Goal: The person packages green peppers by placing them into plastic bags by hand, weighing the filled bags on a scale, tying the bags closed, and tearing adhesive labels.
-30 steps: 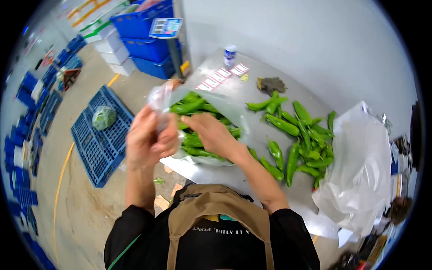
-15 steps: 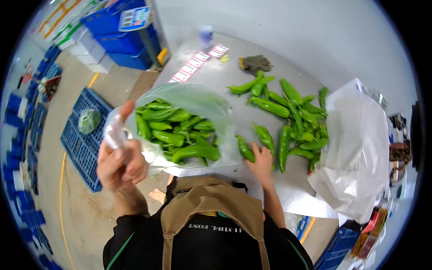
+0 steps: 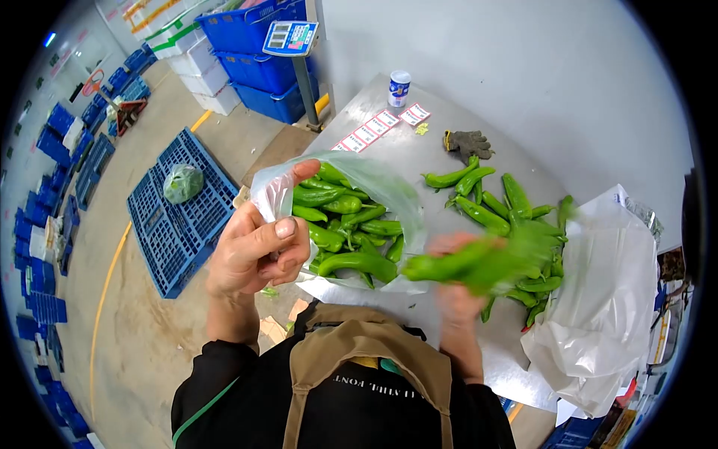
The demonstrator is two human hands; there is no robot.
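Observation:
My left hand (image 3: 258, 251) is closed on the rim of a clear plastic bag (image 3: 411, 198), holding its mouth open. Inside lie several long green peppers (image 3: 351, 217). To the right of the bag, my right hand (image 3: 458, 299) grips green peppers (image 3: 486, 262), smeared by motion; how many I cannot tell. Beyond that hand, a heap of loose green peppers (image 3: 542, 284) rests on the metal table (image 3: 396, 135), partly hidden by the blurred ones.
A white plastic bag (image 3: 591, 292) lies at the table's right. Toward the back are a grey glove (image 3: 469, 142), printed labels (image 3: 366, 135) and a can (image 3: 399, 88). A scale (image 3: 290, 37) and blue crates (image 3: 262, 71) stand back left; a blue pallet (image 3: 168, 232) lies on the floor.
My right hand has picked up peppers from the table and lifted them beside the bag. My left hand still holds the bag's rim. The view has shifted.

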